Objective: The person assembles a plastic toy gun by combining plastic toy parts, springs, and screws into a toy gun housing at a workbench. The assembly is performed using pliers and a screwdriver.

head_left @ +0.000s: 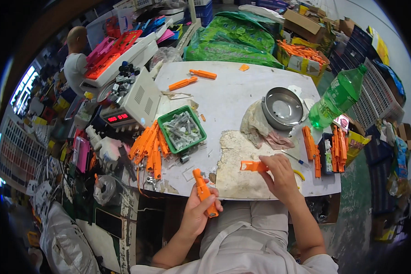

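Note:
Near the table's front edge, my left hand point(195, 217) is closed round a long orange plastic housing point(199, 181), tilted with its upper end away from me. My right hand point(282, 177) pinches a shorter-looking orange plastic piece point(248, 165) by its right end, above the worn, pale patch of the table point(233, 182). The two orange pieces are apart. Left of them stands a green basket point(202, 129) of small grey and clear parts. A heap of orange housings point(150, 146) lies against its left side. By my right hand lie a thin screwdriver point(293, 156) and a yellow-handled tool point(299, 174).
A steel bowl point(283, 108) rests on a cloth point(255, 125), with a green bottle point(335, 98) to its right. More orange housings point(339, 148) stand at the right edge. A boxy device with a red display point(137, 102) stands at left. Beyond it is another person point(75, 64).

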Demonstrator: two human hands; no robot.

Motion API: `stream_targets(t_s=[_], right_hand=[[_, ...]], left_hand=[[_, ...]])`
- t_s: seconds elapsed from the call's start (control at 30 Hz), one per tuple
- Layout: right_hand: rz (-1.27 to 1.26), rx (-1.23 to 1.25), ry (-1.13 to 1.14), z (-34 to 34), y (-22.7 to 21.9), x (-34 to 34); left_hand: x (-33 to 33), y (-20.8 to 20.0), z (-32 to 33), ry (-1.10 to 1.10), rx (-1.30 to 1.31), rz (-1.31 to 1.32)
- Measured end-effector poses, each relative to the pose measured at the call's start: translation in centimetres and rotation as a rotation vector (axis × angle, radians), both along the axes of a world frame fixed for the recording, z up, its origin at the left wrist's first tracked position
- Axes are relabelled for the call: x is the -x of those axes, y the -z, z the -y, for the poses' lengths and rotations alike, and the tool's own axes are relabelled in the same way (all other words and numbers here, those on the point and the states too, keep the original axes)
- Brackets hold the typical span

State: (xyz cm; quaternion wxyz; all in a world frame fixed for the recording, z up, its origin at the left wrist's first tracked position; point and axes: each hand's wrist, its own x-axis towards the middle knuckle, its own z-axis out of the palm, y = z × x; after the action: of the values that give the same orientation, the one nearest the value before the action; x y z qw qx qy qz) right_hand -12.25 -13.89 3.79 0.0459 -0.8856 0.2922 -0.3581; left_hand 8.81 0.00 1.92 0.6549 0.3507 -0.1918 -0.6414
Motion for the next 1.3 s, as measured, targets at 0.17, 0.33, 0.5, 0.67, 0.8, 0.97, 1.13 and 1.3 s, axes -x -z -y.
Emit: stream_targets(t_s=[0.17,0.33,0.5,0.67,0.8,0.97,1.13,1.3], right_hand=[[0.043,0.093,0.040,-2.4,-1.9,2.7],[0.241,0.113,0.617,0.4,-2.8,9.8],[0.129,0.073,0.953,5.0,-1.0,17.1],[-0.122,0.166,1.099,6.5,0.5,17.0],[0.141,0.192,0.809,2.7,0.6,13.2],[0.168,-0.138,0.470,-5.1,4.2,9.1],[0.127,-0.215,0.462,-7.5,7.6,9.4],[0.106,-0.123,0.581,-6.2,6.9,10.0]], left_hand=[[2.0,0.8,1.3,0.183,0.012,-0.171],[2.6,2.6,-0.1,0.032,-0.084,-0.347],[2.2,2.0,-1.2,0.089,-0.040,-0.244],[3.7,1.8,-1.1,0.069,-0.018,-0.095],[5.4,1.6,-1.1,0.061,-0.049,-0.053],[7.2,1.4,0.6,0.197,-0.079,0.004],[8.4,0.9,1.1,0.216,-0.094,0.009],[8.9,0.9,0.9,0.216,-0.122,-0.003]])
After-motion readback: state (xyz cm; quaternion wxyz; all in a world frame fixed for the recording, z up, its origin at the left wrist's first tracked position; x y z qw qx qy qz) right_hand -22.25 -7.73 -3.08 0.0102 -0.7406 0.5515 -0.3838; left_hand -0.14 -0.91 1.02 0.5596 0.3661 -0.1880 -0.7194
